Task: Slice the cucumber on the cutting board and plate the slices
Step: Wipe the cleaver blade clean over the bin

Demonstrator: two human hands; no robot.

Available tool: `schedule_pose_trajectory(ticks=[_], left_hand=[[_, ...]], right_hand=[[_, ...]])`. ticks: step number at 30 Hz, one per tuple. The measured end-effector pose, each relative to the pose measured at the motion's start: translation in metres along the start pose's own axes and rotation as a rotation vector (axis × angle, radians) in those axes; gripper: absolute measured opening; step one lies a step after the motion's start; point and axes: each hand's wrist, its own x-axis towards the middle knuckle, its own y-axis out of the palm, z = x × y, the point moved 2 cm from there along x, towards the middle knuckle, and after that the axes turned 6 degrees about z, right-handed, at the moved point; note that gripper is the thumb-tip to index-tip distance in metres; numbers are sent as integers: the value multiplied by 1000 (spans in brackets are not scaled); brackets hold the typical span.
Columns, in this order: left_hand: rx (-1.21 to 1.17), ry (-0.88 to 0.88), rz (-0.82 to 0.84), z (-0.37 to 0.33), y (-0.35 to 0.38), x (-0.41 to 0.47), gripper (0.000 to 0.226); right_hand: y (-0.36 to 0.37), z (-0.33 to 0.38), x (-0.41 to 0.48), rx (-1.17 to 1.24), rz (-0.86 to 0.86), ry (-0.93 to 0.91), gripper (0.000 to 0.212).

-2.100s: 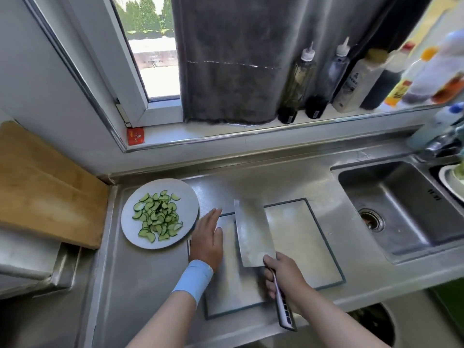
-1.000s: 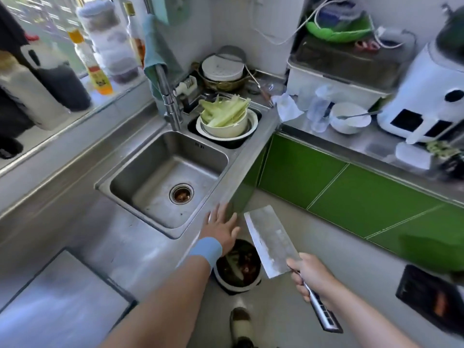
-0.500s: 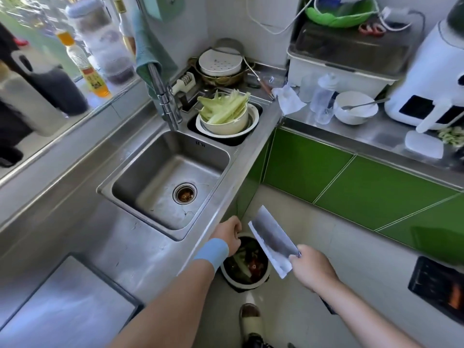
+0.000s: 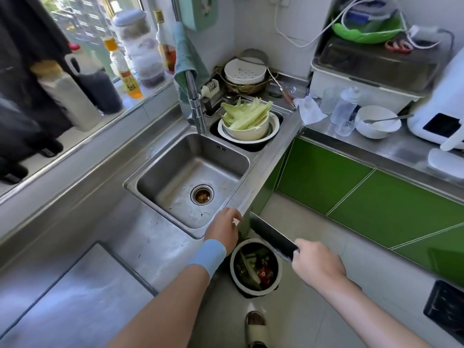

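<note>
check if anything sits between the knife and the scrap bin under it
Nothing visible does. The knife, gripped by the right hand, hangs above the open bin on the floor. The left hand is beside the blade, by the counter edge, not under it.

Counted — one cleaver (image 4: 272,238), one sink (image 4: 173,169), one waste bin (image 4: 232,266), one cutting board (image 4: 75,297).

Sink (image 4: 173,177) free (tap (image 4: 196,106) w/ cloth (image 4: 187,59) behind)

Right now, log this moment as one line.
right hand: grips cleaver | cleaver: above floor scrap bin | left hand: at counter edge beside sink
</note>
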Motion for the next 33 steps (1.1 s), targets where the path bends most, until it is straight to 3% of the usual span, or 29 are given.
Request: schedule_pose_trajectory(ticks=[4, 8, 14, 18, 22, 28, 33], left_hand=[[34, 147, -375, 14, -45, -31, 41], [98, 190, -583, 51, -90, -72, 39], [232, 14, -484, 147, -130, -163, 27], [236, -182, -409, 214, -139, -239, 33], [180, -344, -411, 265, -143, -306, 35], [188, -508, -396, 314, -134, -367, 34], [184, -467, -318, 327, -122, -384, 33]], right_hand=[[-30, 48, -7, -36, -135, -213, 21], [-33, 117, -11, -106, -175, -555, 34], [12, 239, -25, -199, -242, -976, 38], [50, 313, -51, -347, -270, -1230, 33], [91, 374, -80, -421, -172, -1398, 38], [131, 435, -111, -468, -13, -1452, 42], [149, 446, -115, -401, 57, -1402, 47]])
